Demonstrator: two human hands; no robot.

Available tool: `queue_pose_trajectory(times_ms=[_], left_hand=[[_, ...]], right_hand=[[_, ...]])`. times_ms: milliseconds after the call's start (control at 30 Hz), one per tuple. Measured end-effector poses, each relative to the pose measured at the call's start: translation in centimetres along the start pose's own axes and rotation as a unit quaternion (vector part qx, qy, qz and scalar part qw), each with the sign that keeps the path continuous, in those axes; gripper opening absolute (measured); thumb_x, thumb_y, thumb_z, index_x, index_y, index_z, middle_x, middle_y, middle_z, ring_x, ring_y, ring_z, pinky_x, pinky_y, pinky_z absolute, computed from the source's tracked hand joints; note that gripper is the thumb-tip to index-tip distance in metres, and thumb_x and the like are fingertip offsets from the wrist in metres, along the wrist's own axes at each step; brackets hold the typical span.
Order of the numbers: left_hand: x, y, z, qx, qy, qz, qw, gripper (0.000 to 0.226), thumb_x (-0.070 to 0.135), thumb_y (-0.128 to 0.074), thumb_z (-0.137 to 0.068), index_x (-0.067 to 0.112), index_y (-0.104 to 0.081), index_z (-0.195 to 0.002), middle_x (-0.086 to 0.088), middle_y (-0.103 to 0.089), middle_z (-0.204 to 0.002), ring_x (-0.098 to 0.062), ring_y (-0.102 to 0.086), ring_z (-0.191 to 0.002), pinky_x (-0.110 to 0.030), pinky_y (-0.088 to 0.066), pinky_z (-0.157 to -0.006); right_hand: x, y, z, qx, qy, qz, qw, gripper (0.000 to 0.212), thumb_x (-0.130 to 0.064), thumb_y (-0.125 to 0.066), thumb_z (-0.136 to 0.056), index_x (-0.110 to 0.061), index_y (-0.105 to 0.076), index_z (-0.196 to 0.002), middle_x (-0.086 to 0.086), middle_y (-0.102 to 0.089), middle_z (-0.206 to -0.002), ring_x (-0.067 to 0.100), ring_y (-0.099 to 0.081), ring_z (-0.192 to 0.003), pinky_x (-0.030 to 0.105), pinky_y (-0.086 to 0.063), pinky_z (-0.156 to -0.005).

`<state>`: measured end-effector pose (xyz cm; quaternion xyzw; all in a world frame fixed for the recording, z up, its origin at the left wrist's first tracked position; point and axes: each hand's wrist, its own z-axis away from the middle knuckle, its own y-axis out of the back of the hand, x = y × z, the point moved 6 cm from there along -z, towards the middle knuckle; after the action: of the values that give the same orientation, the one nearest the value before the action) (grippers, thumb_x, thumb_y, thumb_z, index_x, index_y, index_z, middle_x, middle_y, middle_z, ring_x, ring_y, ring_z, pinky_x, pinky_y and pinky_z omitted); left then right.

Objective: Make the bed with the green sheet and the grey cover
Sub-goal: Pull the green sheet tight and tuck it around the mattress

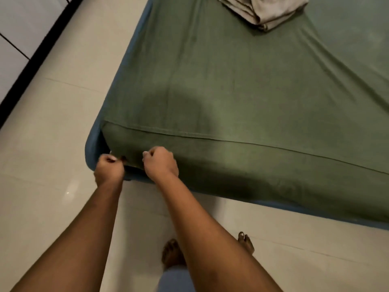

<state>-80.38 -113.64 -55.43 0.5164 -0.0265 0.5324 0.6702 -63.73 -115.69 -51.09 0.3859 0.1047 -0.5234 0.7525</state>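
The green sheet [231,91] is spread over the blue mattress [92,144] and hangs down its near side. At the near left corner both my hands pinch the sheet's lower edge. My left hand [109,168] grips the cloth right at the corner. My right hand [161,162] grips it a little to the right, fingers curled into the fabric. The grey cover [265,11] lies folded on the sheet at the far end of the bed.
Pale floor tiles [52,144] surround the bed on the left and near sides. A wall with a black skirting [31,57] runs along the far left. My bare feet [172,253] stand on the floor close to the bed's near edge.
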Motion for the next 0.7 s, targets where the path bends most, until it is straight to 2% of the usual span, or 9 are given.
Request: queue_pose_trajectory(times_ms=[67, 100, 167, 233, 300, 367, 467, 600, 700], left_hand=[[1.8, 1.7, -0.5, 0.059, -0.009, 0.045, 0.997, 0.013, 0.027, -0.060, -0.088, 0.020, -0.051, -0.094, -0.013, -0.063, -0.106, -0.033, -0.060, -0.099, -0.036, -0.045, -0.088], [2.8, 2.0, -0.9, 0.063, -0.013, 0.054, 0.996, 0.019, 0.032, -0.060, -0.090, 0.017, -0.052, -0.100, -0.013, -0.063, -0.111, -0.033, -0.058, -0.104, -0.036, -0.044, -0.090], [4.2, 1.6, -2.0, 0.024, -0.003, 0.056, 0.998, 0.038, 0.044, -0.056, -0.091, 0.011, -0.055, -0.109, -0.015, -0.062, -0.115, -0.034, -0.058, -0.105, -0.040, -0.046, -0.093], [5.0, 0.5, -2.8, -0.040, 0.012, 0.062, 0.997, 0.047, 0.052, -0.050, -0.093, 0.008, -0.054, -0.110, -0.019, -0.061, -0.115, -0.036, -0.058, -0.104, -0.046, -0.049, -0.092], [6.1, 0.3, -3.0, -0.050, -0.026, 0.014, 0.998, 0.037, 0.046, -0.046, -0.097, 0.010, -0.052, -0.101, -0.022, -0.060, -0.113, -0.038, -0.057, -0.102, -0.042, -0.048, -0.087], [7.5, 0.7, -3.2, -0.034, -0.094, -0.065, 0.993, 0.025, 0.034, -0.044, -0.099, 0.010, -0.050, -0.092, -0.023, -0.059, -0.110, -0.038, -0.055, -0.102, -0.038, -0.041, -0.081], [8.3, 1.5, -3.5, -0.014, -0.144, -0.110, 0.983, 0.021, 0.026, -0.044, -0.099, 0.009, -0.058, -0.099, -0.022, -0.060, -0.114, -0.039, -0.054, -0.105, -0.038, -0.040, -0.082], [5.5, 2.6, -3.5, 0.016, -0.099, -0.092, 0.991, 0.020, 0.027, -0.044, -0.098, 0.014, -0.058, -0.092, -0.019, -0.061, -0.111, -0.038, -0.055, -0.101, -0.037, -0.039, -0.076], [4.2, 2.0, -4.2, -0.043, -0.068, -0.053, 0.995, 0.019, 0.027, -0.047, -0.097, 0.015, -0.059, -0.089, -0.014, -0.063, -0.103, -0.033, -0.055, -0.089, -0.035, -0.041, -0.072]], right_hand=[[-2.2, 2.3, 0.2, 0.020, 0.060, 0.037, 0.997, 0.028, -0.032, -0.047, -0.097, -0.015, -0.066, -0.111, 0.011, -0.064, -0.114, 0.032, -0.060, -0.104, 0.036, -0.048, -0.081], [-2.8, 2.8, 0.2, 0.009, 0.071, 0.061, 0.996, 0.028, -0.029, -0.049, -0.097, -0.014, -0.065, -0.114, 0.011, -0.063, -0.117, 0.032, -0.060, -0.106, 0.037, -0.048, -0.083], [-3.8, 2.4, 0.5, -0.022, 0.080, 0.118, 0.990, 0.029, -0.024, -0.053, -0.095, -0.010, -0.063, -0.118, 0.013, -0.061, -0.122, 0.033, -0.059, -0.111, 0.037, -0.048, -0.087], [-4.3, 1.2, 1.0, -0.040, 0.099, 0.173, 0.979, 0.030, -0.019, -0.057, -0.092, -0.006, -0.060, -0.119, 0.014, -0.060, -0.124, 0.033, -0.058, -0.113, 0.037, -0.048, -0.086], [-4.8, -0.1, 1.1, -0.036, 0.122, 0.212, 0.969, 0.030, -0.017, -0.061, -0.090, -0.006, -0.060, -0.118, 0.014, -0.061, -0.122, 0.033, -0.059, -0.112, 0.036, -0.047, -0.082], [-5.4, -0.9, 0.8, -0.026, 0.142, 0.236, 0.961, 0.030, -0.019, -0.063, -0.089, -0.007, -0.061, -0.116, 0.014, -0.062, -0.119, 0.033, -0.060, -0.110, 0.035, -0.047, -0.080], [-7.1, -1.9, 0.2, -0.028, 0.155, 0.242, 0.957, 0.028, -0.019, -0.059, -0.090, -0.008, -0.061, -0.116, 0.014, -0.062, -0.118, 0.033, -0.060, -0.109, 0.035, -0.046, -0.080], [-9.8, -2.4, -0.2, -0.046, 0.184, 0.246, 0.951, 0.025, -0.024, -0.054, -0.093, -0.007, -0.062, -0.110, 0.014, -0.062, -0.114, 0.032, -0.060, -0.105, 0.034, -0.042, -0.075], [-11.1, -1.4, -0.7, -0.011, 0.209, 0.250, 0.946, 0.023, -0.026, -0.050, -0.094, -0.010, -0.061, -0.107, 0.013, -0.063, -0.110, 0.032, -0.060, -0.100, 0.034, -0.043, -0.073]])
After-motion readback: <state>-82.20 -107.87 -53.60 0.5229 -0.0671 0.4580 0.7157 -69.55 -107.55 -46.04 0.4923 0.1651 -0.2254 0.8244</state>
